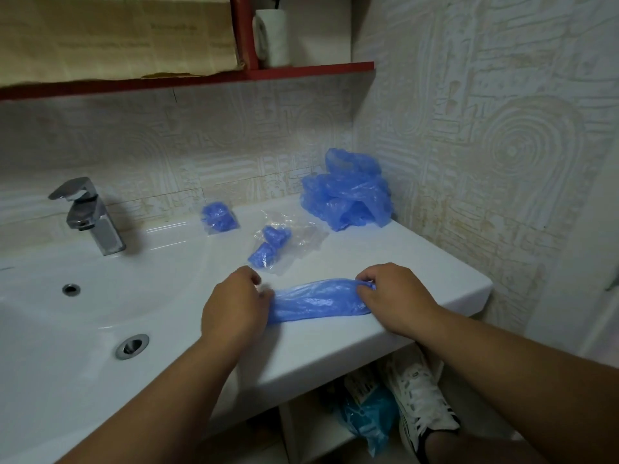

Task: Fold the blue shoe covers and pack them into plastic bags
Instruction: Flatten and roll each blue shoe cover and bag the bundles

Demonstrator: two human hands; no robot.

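- Your left hand (234,304) grips the cover (315,301) at its left end; your right hand (392,293) pinches the right end.
- Cover lies stretched out on the sink ledge (435,262), near its front edge.
- Loose pile (348,192) sits by the wall.

Both hands, left hand (234,304) and right hand (392,296), apparently pinch a shoe cover (315,301) stretched flat on the sink ledge (418,262).

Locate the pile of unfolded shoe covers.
In the head view, the pile sits at the counter's back right corner against the wall, behind the clear bags.
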